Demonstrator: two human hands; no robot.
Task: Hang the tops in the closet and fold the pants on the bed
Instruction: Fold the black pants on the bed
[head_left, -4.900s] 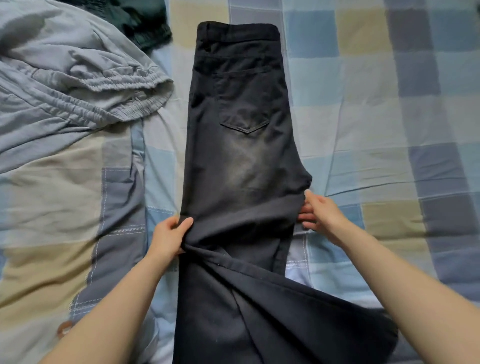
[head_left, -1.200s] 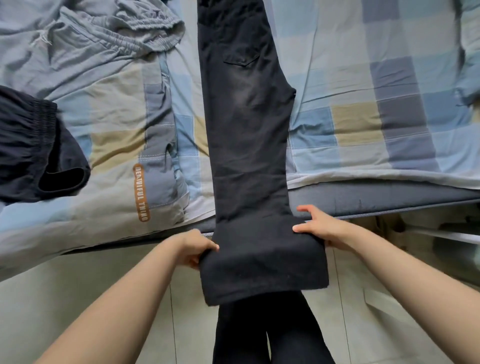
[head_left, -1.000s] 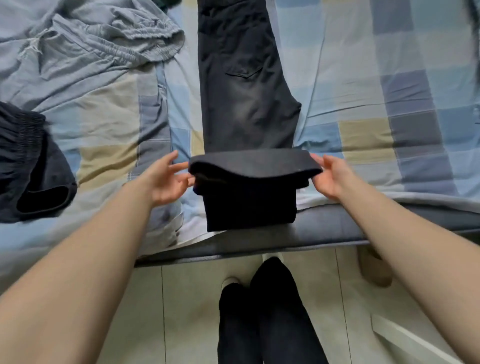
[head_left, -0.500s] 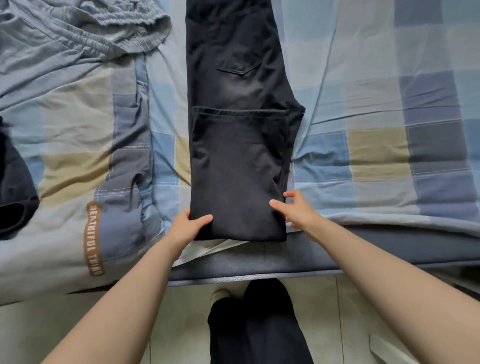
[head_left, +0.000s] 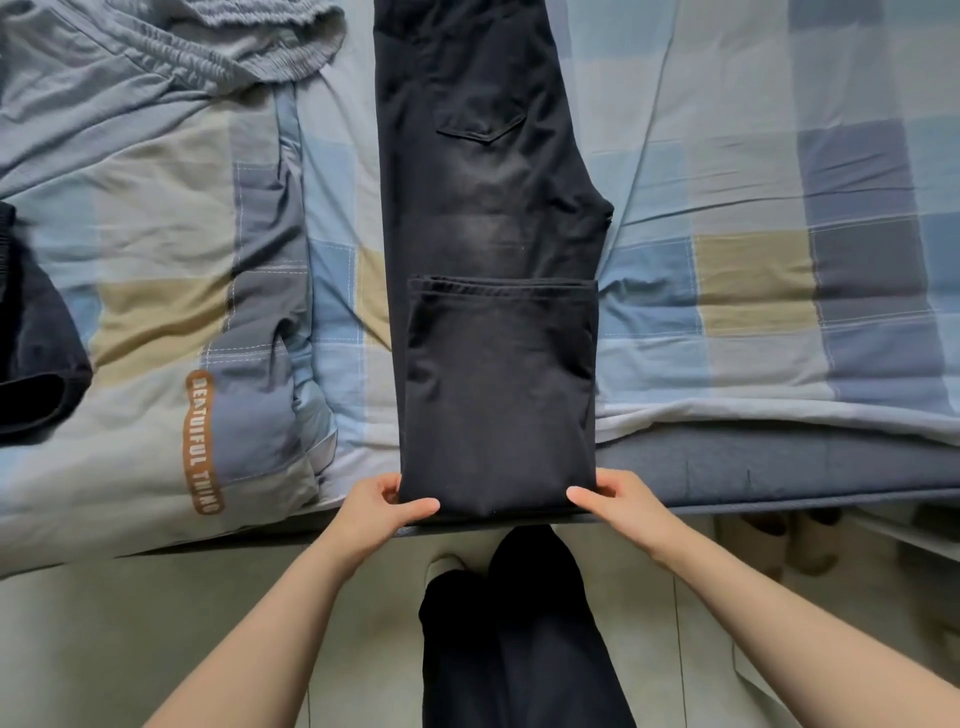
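I'm mid-fold on the black pants at the bed edge, left hand & right hand each pinching a folded-end corner; next, prob. fold toward waistband w/ edges aligned.

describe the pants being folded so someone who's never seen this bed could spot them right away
Start from the checked blue and tan bedspread. Down its middle lie the black pants, legs doubled up over the thighs, with the left hand and right hand pinching the near fold. Unlike the crumpled grey garment and the dark shorts on the left, they lie flat, with a faded patch below a back pocket.
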